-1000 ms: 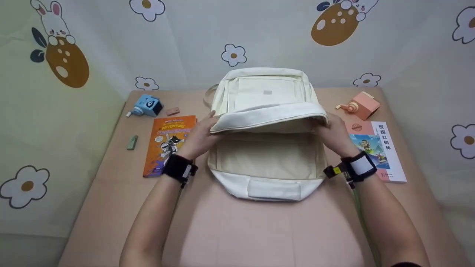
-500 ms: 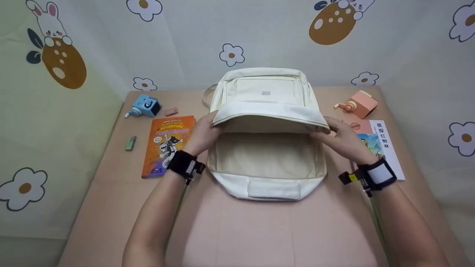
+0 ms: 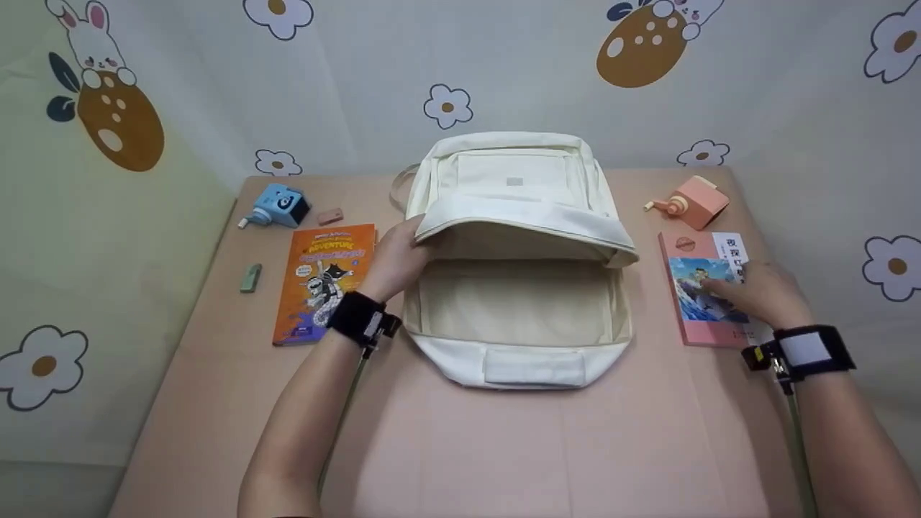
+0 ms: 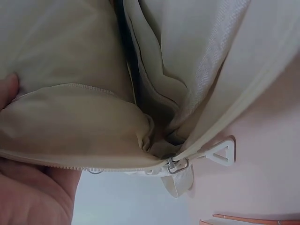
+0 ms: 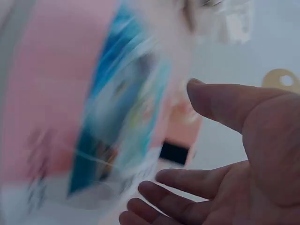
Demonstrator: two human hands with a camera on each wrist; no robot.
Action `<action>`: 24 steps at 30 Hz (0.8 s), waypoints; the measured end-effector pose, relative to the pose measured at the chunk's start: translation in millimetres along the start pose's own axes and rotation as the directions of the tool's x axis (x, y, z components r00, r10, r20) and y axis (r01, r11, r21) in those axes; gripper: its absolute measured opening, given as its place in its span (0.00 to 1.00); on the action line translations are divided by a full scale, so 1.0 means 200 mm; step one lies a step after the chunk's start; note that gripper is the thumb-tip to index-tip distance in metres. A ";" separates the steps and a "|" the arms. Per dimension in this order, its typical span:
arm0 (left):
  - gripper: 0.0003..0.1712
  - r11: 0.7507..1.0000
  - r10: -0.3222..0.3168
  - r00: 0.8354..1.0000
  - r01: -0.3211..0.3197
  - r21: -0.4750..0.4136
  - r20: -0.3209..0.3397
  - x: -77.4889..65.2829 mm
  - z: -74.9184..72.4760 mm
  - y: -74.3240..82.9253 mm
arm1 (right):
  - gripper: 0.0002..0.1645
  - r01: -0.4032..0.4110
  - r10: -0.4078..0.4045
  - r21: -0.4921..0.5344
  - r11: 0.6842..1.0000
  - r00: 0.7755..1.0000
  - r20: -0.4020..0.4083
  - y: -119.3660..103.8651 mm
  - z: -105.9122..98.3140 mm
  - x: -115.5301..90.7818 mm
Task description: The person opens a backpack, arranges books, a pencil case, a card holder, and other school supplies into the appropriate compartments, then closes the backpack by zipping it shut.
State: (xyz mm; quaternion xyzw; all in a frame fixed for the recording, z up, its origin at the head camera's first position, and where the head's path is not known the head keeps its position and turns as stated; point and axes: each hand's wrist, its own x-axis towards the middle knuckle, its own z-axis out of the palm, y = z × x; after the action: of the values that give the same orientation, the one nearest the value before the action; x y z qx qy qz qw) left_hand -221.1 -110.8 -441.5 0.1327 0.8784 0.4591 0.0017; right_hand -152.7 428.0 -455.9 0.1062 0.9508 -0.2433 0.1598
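Observation:
A cream backpack (image 3: 450, 352) lies in the middle of the table, its main compartment unzipped and gaping toward me. My left hand (image 3: 396, 259) grips the left side of the raised flap (image 3: 532, 212). The left wrist view shows the thumb (image 4: 7, 91) inside the flap and the other fingers outside, below the zipper edge. My right hand (image 3: 768, 293) is over the right side of a pink book (image 3: 694, 295) with a blue cover picture. In the right wrist view its fingers and thumb are spread around the edge of the blurred book (image 5: 61, 93).
An orange comic book (image 3: 316, 280) lies left of the backpack, partly behind the left hand. Around it are a blue carton-shaped sharpener with a crank (image 3: 277, 206), a pink eraser (image 3: 331, 216) and a green eraser (image 3: 250, 278). A pink crank sharpener (image 3: 694, 203) stands back right.
My right hand has let go of the flap's right side and moved right to the pink book. The left hand keeps its grip, and the flap's right corner now sags.

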 end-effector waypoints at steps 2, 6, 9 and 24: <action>0.16 1.000 0.004 1.000 -0.004 0.007 0.003 0.00 0.00 0.00 | 0.63 -0.039 0.037 -0.048 0.998 0.999 -0.032 0.06 0.01 0.00; 0.15 1.000 0.002 1.000 -0.002 0.006 0.003 0.01 0.00 0.00 | 0.67 -0.099 0.098 -0.041 0.994 0.995 -0.026 0.12 0.02 0.00; 0.15 1.000 0.002 1.000 -0.002 0.004 0.004 0.00 0.00 0.00 | 0.71 -0.134 0.134 -0.020 0.991 0.991 0.007 0.12 0.02 0.00; 0.17 1.000 0.004 1.000 -0.005 0.023 0.012 0.00 0.01 0.00 | 0.72 -0.137 0.135 0.096 0.986 0.991 0.023 0.08 0.01 0.03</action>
State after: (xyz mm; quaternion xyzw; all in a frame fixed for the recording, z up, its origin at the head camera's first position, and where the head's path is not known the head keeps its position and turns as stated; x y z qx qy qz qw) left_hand -221.5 -108.7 -442.0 0.1374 0.8833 0.4482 0.0045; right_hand -153.3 440.6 -466.6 0.1767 0.9270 -0.2789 0.1782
